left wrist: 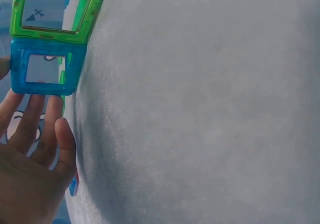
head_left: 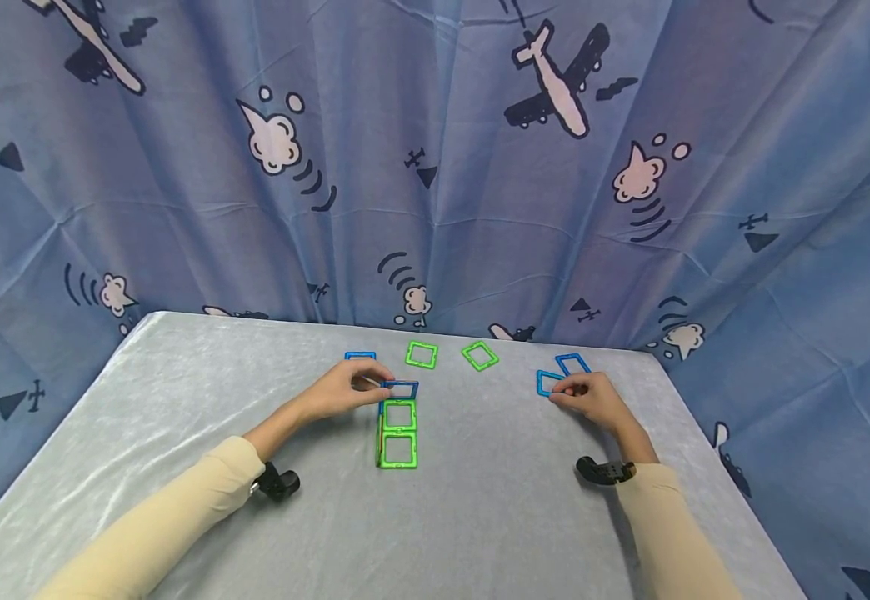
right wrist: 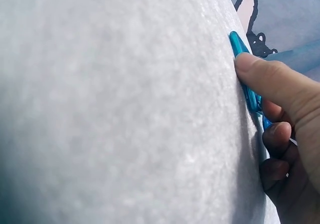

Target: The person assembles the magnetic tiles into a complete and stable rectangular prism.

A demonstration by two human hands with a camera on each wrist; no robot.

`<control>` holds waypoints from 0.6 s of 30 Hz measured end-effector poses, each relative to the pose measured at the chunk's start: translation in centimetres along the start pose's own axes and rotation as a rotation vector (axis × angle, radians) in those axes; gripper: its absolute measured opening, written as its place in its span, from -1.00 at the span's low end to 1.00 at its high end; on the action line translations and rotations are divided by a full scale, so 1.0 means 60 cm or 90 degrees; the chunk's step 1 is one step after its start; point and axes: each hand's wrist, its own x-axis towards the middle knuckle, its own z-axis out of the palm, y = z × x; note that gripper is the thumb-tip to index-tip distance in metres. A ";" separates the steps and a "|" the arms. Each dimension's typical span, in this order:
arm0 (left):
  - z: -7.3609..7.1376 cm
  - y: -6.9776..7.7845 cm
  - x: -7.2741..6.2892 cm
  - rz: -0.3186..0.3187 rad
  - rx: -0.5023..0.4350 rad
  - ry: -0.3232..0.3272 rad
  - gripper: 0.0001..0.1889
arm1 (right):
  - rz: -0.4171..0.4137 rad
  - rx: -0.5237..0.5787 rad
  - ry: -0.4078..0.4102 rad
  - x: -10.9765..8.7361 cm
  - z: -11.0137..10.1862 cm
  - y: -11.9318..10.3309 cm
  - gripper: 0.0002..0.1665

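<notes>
In the head view, my left hand [head_left: 345, 390] is at the back end of a small structure of magnetic frame tiles, its thumb and index finger at the left edge of a blue square tile [head_left: 403, 390]. The left wrist view has this blue tile [left wrist: 49, 87] against a green square tile [left wrist: 45, 32], the fingers along its edge. Two green square tiles [head_left: 400, 465] form a row in front, with upright tiles along their left side. On the right, my right hand [head_left: 592, 398] pinches a light blue square tile [right wrist: 246, 96] between thumb and fingers, low over the table.
Behind the hands, two loose green square tiles [head_left: 422, 367] [head_left: 492, 362] lie near the table's back edge. A blue tile [head_left: 360, 355] is beyond my left hand, another blue tile [head_left: 572, 357] beyond my right. A patterned curtain [head_left: 435, 167] hangs behind the grey-covered table [head_left: 495, 500].
</notes>
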 end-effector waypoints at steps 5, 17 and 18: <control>0.000 0.005 -0.001 0.015 -0.004 -0.003 -0.74 | 0.021 0.000 -0.004 -0.003 -0.002 -0.008 -0.87; 0.001 0.005 -0.001 0.014 -0.001 -0.006 -0.73 | 0.001 0.013 0.018 -0.007 -0.003 -0.022 -0.90; 0.000 0.005 -0.001 0.014 -0.001 -0.006 -0.74 | -0.002 0.016 0.023 -0.007 -0.003 -0.023 -0.90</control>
